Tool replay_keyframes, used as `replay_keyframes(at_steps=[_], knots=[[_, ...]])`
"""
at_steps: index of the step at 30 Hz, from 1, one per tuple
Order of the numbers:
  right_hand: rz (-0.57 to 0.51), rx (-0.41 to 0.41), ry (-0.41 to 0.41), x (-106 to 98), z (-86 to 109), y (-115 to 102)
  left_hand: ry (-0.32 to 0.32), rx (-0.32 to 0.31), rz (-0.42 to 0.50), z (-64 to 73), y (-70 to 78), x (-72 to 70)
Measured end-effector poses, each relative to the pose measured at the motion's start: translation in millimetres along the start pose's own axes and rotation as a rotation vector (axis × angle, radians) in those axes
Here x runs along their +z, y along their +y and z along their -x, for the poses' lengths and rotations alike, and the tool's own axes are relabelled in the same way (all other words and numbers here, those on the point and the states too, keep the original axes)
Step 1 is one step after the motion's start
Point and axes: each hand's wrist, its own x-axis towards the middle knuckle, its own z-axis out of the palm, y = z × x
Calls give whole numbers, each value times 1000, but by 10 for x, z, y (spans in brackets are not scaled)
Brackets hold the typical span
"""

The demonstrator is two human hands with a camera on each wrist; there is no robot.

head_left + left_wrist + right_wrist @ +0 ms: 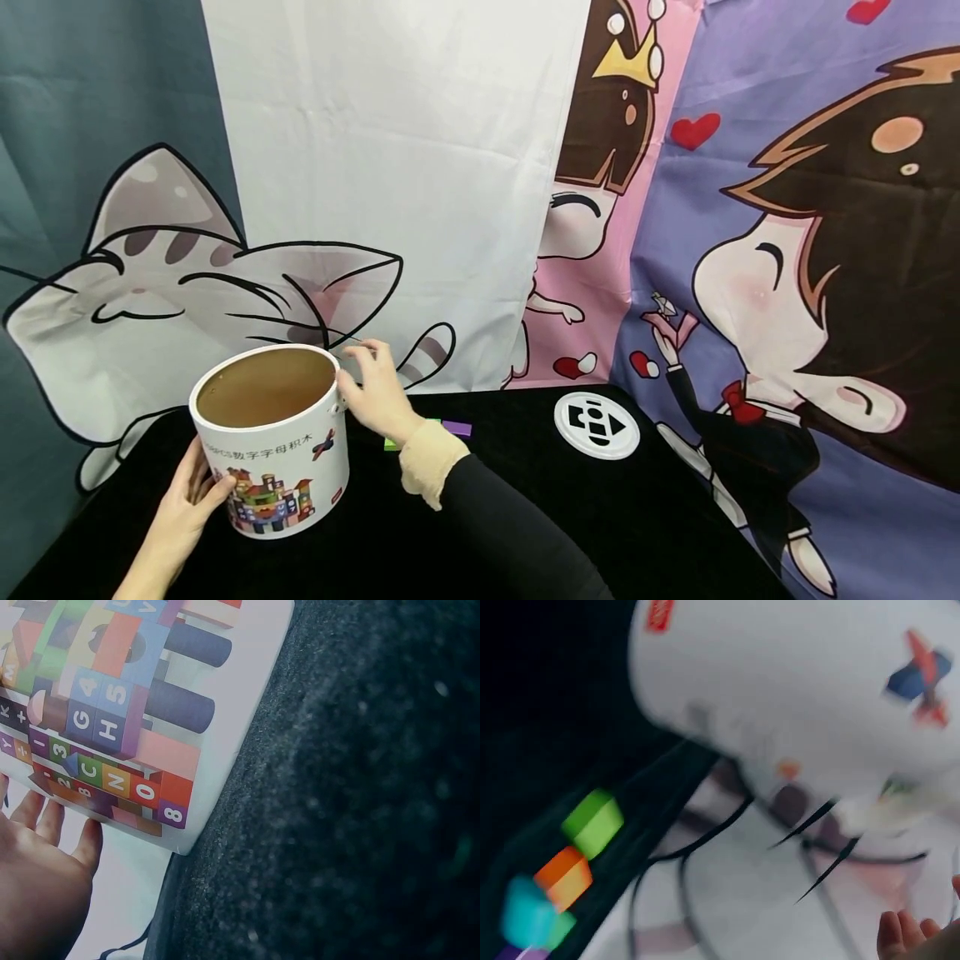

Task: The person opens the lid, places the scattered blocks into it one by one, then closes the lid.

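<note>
A white round bucket (333, 467) printed with toy building blocks stands at the left of the black-covered table, its brown inside showing from above. My left hand (187, 496) holds its lower left side, with the thumb on the printed front and the fingers round the left wall. The left wrist view shows these fingers (90, 844) against the printed wall. Beside the right rim is my right hand (378, 392), its fingers loosely bent and nothing in them. In the right wrist view, fingertips (889, 930) show apart from the bucket wall (780, 682).
Behind my right forearm lie a purple block (457, 429) and a green block (392, 445). Orange (564, 877) and blue (529, 911) blocks show there too. A white round lid (633, 433) with shaped holes lies at the back right. Printed cloths (390, 125) hang behind the table.
</note>
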Motion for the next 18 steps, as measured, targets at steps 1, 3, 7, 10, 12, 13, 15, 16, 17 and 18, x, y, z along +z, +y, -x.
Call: replay_keyframes(at_steps=[1, 3, 7, 10, 12, 13, 15, 16, 17, 18], knots=[[-1, 40, -18, -22, 13, 90, -1, 1, 0, -3, 2, -1], [21, 125, -56, -70, 50, 283, -1, -5, -8, -2, 7, -2], [61, 239, -105, -158, 150, 712, 9, -30, -48, 5, 16, -2], [107, 282, -130, -227, 255, 1016, 10, -40, -69, 13, 25, 7], [157, 292, -156, -279, 339, 1187, 8, -46, -63, 18, 31, 15], [179, 286, -169, -307, 380, 1260, 8, -48, -68, 20, 35, 19], [236, 275, -200, -354, 460, 1393, 8, -47, -87, 22, 42, 23], [265, 278, -219, -374, 500, 1448, 9, -46, -85, 22, 45, 23], [291, 274, -235, -387, 538, 1499, 9, -44, -81, 22, 48, 23], [323, 277, -255, -395, 575, 1547, 10, -40, -81, 21, 48, 20]])
